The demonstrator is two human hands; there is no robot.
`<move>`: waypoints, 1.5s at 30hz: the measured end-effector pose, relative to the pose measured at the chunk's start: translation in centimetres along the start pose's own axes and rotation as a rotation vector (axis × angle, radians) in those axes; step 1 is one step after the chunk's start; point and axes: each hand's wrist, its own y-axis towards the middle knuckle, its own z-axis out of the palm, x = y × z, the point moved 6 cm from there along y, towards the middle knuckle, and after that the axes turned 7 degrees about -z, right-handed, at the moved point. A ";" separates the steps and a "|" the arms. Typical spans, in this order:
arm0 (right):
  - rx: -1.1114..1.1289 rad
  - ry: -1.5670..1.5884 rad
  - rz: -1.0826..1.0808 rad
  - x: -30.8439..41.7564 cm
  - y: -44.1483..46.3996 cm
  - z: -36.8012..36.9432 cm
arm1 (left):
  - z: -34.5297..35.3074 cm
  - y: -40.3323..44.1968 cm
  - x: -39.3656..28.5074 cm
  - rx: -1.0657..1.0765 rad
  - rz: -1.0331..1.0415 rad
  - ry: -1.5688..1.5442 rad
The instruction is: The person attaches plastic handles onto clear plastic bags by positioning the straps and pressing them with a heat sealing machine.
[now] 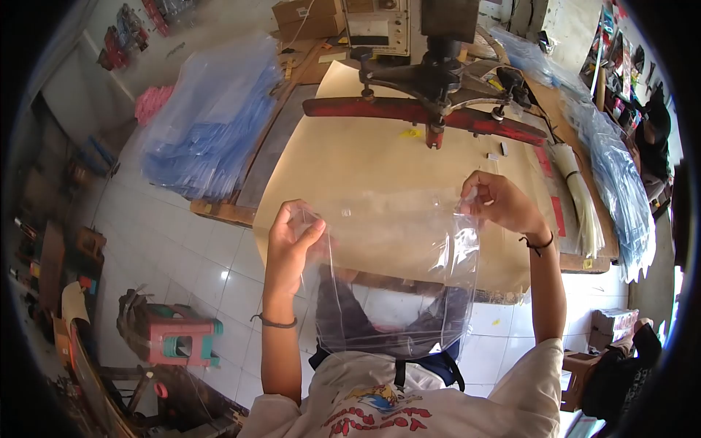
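A clear plastic bag [398, 306] hangs between my two hands, its lower part in front of my shirt and lap. My left hand [292, 237] pinches the upper left corner between thumb and fingers. At the upper right corner, my right hand [504, 204] grips the plastic with bent fingers. The bag's top edge lies over the tan sheet [343, 160] that covers the worktable. Beyond my hands stands a press with a long red bar [380, 109] raised above the sheet.
A stack of bluish plastic sheets [212, 117] lies at the table's left. On the right are a bundle of pale strips [577, 197] and more clear plastic [617, 182]. A pink and green stool [182, 339] stands on the tiled floor. Another person [621, 372] is at the lower right.
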 end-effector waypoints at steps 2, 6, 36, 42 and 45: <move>-0.079 -0.075 0.031 2.0 -1.4 1.1 | -0.2 -0.9 -0.7 0.094 -0.028 -0.019; -0.099 -0.166 -0.010 8.4 -3.7 1.7 | -1.0 -2.7 -4.1 0.295 -0.001 0.145; -0.067 -0.702 -0.760 4.7 -0.5 7.5 | -2.3 -9.1 2.2 -0.167 0.737 1.116; 0.041 -0.759 -0.780 6.1 0.5 6.3 | -4.1 -9.8 3.8 -0.355 0.473 0.998; 0.048 -0.789 -0.723 6.8 0.5 6.6 | -3.9 -10.0 4.3 -0.419 0.353 0.892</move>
